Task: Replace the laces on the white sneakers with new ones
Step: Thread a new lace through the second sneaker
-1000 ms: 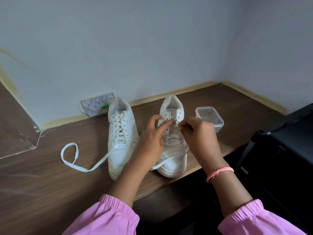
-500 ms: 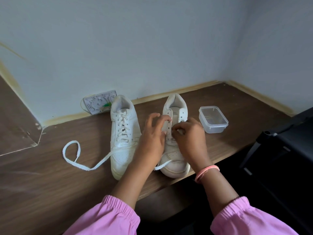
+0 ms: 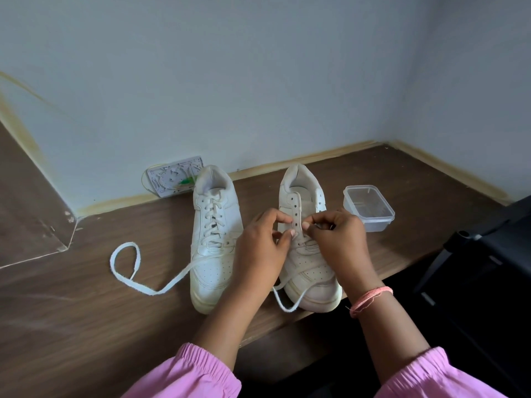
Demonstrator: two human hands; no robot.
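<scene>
Now both hands, left [image 3: 260, 248] and right [image 3: 334, 239], pinch the lace [image 3: 283, 300] over the half-laced sneaker [image 3: 309, 271], grip narrow.

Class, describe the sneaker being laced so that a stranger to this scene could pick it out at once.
Start at the wooden desk set in the wall corner, where two white sneakers stand side by side, heels to the wall. Take the right sneaker, next to the clear plastic container. Unlike the left sneaker, laced to the top, its upper eyelets are bare, and both hands work at it.
</scene>
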